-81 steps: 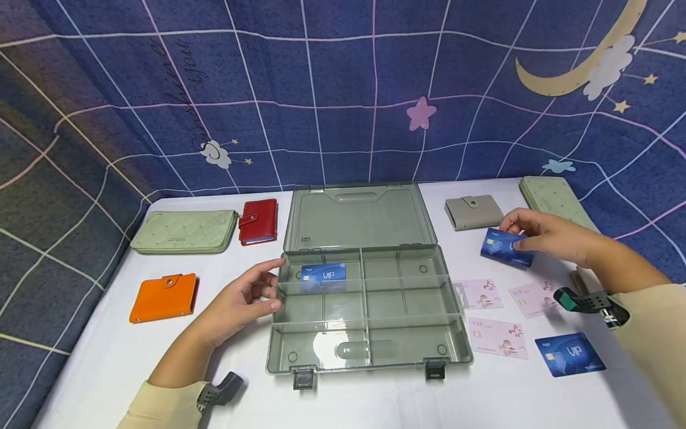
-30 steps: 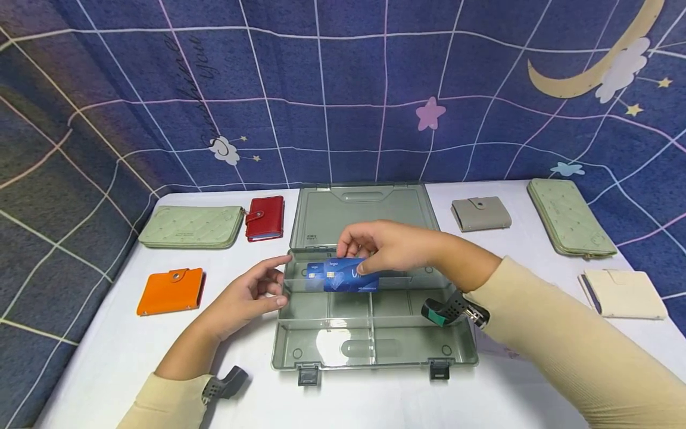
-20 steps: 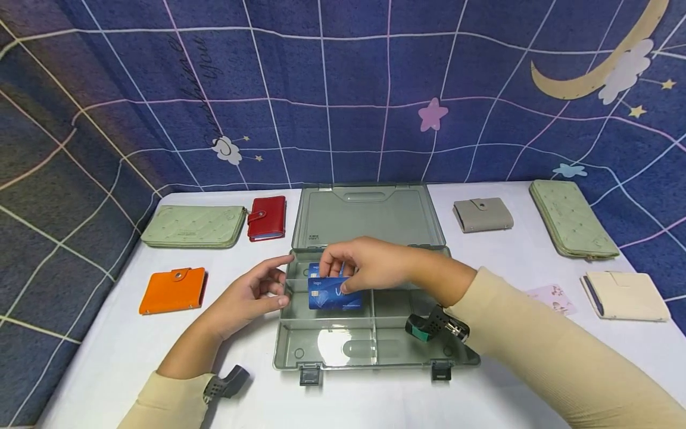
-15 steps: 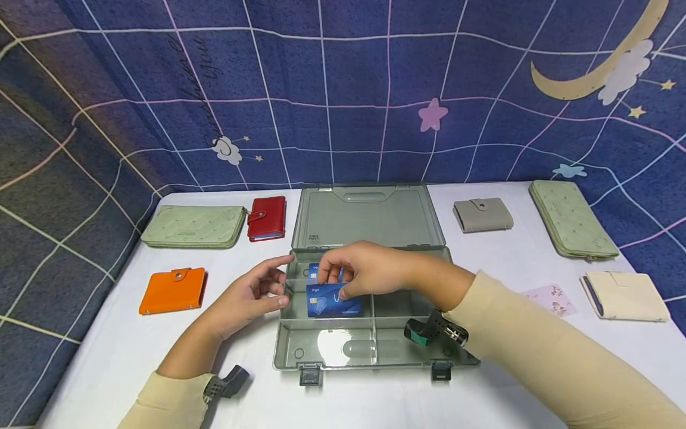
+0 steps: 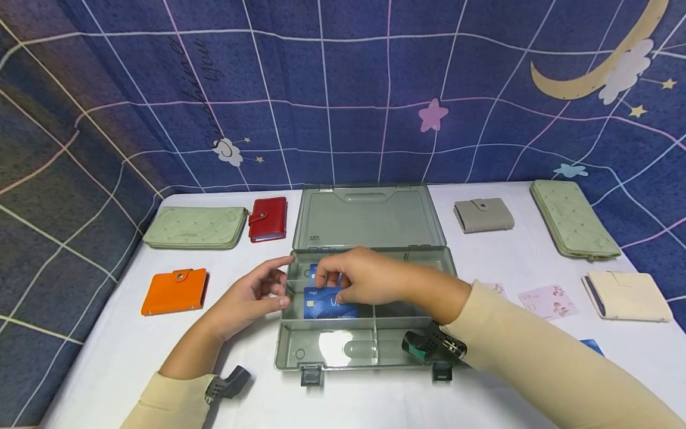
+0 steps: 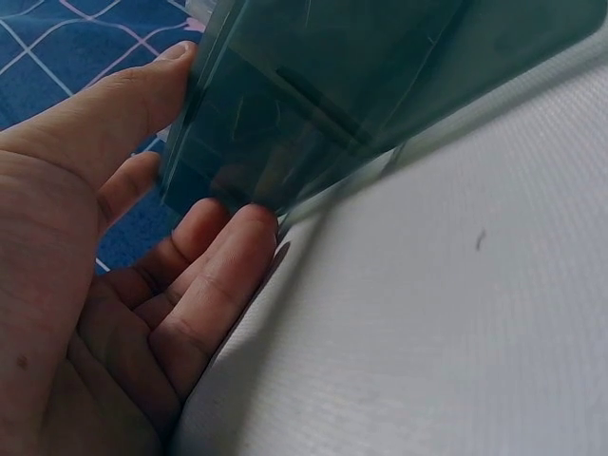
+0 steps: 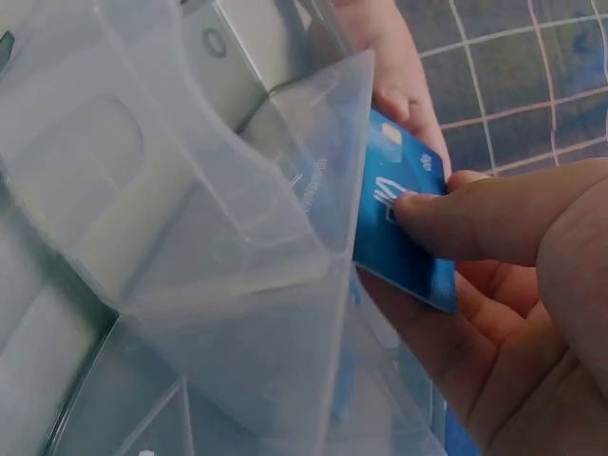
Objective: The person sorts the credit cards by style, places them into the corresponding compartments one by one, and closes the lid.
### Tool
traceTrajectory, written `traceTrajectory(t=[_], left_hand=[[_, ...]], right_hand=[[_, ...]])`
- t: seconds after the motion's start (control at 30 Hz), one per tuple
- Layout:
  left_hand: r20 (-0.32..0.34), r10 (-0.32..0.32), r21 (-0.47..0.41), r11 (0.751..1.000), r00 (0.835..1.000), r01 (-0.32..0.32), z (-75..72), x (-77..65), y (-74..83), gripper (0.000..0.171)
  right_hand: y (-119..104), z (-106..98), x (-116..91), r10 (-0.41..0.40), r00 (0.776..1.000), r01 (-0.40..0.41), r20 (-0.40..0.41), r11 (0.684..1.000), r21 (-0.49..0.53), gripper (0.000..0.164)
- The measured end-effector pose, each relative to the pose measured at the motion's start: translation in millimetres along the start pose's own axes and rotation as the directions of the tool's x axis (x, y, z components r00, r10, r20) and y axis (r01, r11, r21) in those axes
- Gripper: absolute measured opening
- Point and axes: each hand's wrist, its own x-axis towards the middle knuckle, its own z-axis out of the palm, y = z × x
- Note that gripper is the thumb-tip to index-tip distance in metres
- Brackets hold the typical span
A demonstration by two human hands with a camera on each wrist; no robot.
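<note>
Smoky plastic box, blue card at 11 o'clock; right hand pinching a second card at 9, left hand loosely touching that side.

Box on the tabletop, wallets either side
Lid behind it, left hand at its left wall, right hand with a card at the left middle compartment; rear card in the left back one. Left of the lid: first wallet, second wallet farther out, third wallet before it. Right: fourth wallet, fifth wallet farther out, sixth wallet before it. Loose cards lie right of the box, partly behind the sleeve.
</note>
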Motion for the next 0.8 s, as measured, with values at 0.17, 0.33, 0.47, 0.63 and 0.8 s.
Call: traceTrajectory(t=[0.17, 0.33, 0.47, 0.63, 0.8], left_hand=[[0.003, -0.002, 0.002, 1.0, 1.0, 0.002, 0.3, 1.6, -0.2, 0.075], [-0.005, -0.003, 0.003, 1.0, 1.0, 0.003, -0.2, 0.2, 1.1, 0.076], [0.001, -0.003, 0.006, 1.0, 1.0, 0.003, -0.1, 0.6, 0.2, 0.076], [-0.001, -0.003, 0.013, 1.0, 1.0, 0.003, -0.8, 0.3, -0.4, 0.076], [0.001, -0.011, 0.026, 1.0, 1.0, 0.011, -1.1, -0.2, 0.7, 0.077]], right_hand=[[0.9, -2.9, -1.0, -0.005, 1.0, 0.005, -0.012, 1.0, -0.019, 0.035], [-3.0, -4.9, 1.8, -0.018, 0.999, 0.019, 0.042, 1.0, -0.021, 0.035], [-4.9, -4.0, 4.1, -0.013, 0.995, 0.016, 0.095, 0.999, -0.031, 0.035], [-5.1, -5.3, 6.0, 0.007, 0.983, -0.004, 0.185, 1.0, -0.013, 0.039], [-4.8, -8.2, 5.6, 0.023, 0.963, -0.022, 0.268, 1.0, -0.005, 0.043]])
